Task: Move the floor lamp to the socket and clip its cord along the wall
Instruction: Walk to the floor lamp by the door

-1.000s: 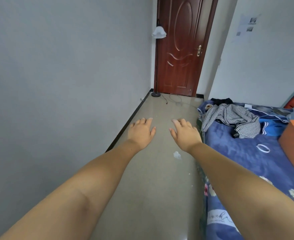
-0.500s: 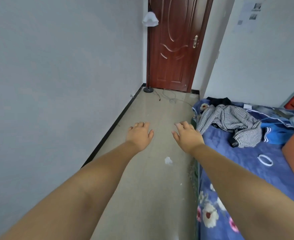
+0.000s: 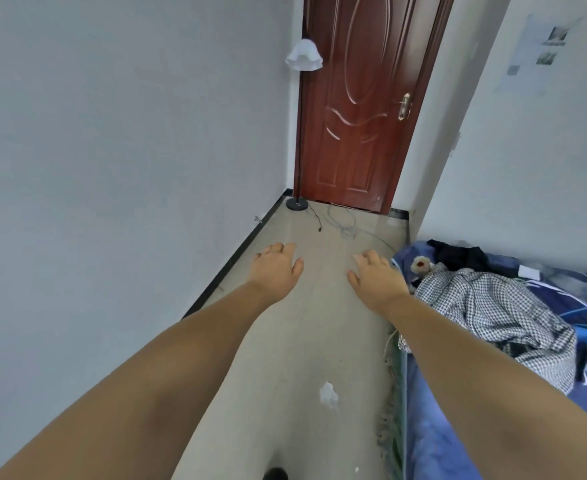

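The floor lamp stands in the far left corner beside the door, with a white frilled shade, a thin dark pole and a round black base. Its black cord trails from the base onto the floor and ends in a plug. My left hand and my right hand are stretched out ahead, palms down, fingers apart, holding nothing. Both hover over the floor well short of the lamp. No socket can be made out.
A brown wooden door closes the corridor's far end. A pale cable lies coiled on the floor before it. A bed with blue bedding and a checked shirt runs along the right. A grey wall with black skirting runs along the left.
The view has advanced down the corridor, so the lamp and door look nearer and larger. Both hands stay outstretched and empty, now slightly wider apart.
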The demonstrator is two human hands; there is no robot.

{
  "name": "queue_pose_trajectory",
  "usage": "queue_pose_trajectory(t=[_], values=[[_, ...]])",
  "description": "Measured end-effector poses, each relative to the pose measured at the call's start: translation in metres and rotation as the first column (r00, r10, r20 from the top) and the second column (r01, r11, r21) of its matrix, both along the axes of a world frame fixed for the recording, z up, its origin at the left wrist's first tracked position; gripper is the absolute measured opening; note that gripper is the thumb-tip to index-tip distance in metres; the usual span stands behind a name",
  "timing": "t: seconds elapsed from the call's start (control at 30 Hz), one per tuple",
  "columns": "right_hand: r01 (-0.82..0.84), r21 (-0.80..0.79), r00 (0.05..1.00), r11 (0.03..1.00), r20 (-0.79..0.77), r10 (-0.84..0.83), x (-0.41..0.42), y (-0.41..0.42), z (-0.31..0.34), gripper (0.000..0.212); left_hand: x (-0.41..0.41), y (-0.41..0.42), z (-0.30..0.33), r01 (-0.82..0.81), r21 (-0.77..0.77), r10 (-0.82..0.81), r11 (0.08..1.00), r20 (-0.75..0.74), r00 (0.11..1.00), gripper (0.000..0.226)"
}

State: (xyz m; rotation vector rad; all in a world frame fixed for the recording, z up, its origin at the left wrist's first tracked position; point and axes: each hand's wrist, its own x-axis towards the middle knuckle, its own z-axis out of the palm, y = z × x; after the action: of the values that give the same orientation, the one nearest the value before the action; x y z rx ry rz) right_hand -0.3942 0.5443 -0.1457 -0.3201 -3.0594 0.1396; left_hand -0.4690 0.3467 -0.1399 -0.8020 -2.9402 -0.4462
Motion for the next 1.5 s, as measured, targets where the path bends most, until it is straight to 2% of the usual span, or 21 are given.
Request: queue_pose_trajectory(t=[0.23,0.43,0.53,0.87,1.1,1.17,1.4,1.5], values=[[-0.01,-0.041,0.998,0.999,-0.058,0.008,-0.161,0.071,0.015,0.045,-0.173,0.079,0.015,0.032,-0.038,-0.033,0.999,-0.028,0.999,0.046],[0.073,-0.051,0.997,0.996,-0.034,-0.075,-0.255,0.167,0.009,0.048,-0.274,0.179,0.015,0.093,0.056,-0.096,0.994,0.066,0.993,0.043],[0.104,-0.039,0.994,0.994,-0.039,-0.106,-0.309,0.221,0.003,0.044,-0.329,0.233,0.01,0.115,0.061,-0.118,0.992,0.049,0.992,0.042],[0.073,-0.017,0.997,0.997,0.012,-0.073,-0.516,0.408,0.002,0.037,-0.532,0.393,0.009,0.005,0.111,-0.012,0.994,0.061,0.998,0.041],[-0.118,-0.016,0.992,0.993,0.043,0.119,-0.689,0.436,-0.011,0.042,-0.69,0.423,-0.012,-0.146,0.096,0.141,0.985,0.056,0.988,0.044],[-0.152,0.004,0.988,0.988,0.039,0.152,-0.742,0.443,-0.016,0.037,-0.74,0.438,-0.017,-0.142,0.101,0.139,0.985,0.029,0.99,0.041],[-0.08,-0.091,0.997,0.993,-0.01,0.079,-0.909,0.5,-0.014,0.036,-0.926,0.503,-0.004,-0.059,0.08,0.06,0.995,-0.012,0.998,0.037],[-0.038,-0.111,0.999,0.993,0.0,0.038,-0.962,0.539,-0.016,0.035,-0.992,0.541,-0.005,-0.042,0.107,0.041,0.993,0.015,0.999,0.04]])
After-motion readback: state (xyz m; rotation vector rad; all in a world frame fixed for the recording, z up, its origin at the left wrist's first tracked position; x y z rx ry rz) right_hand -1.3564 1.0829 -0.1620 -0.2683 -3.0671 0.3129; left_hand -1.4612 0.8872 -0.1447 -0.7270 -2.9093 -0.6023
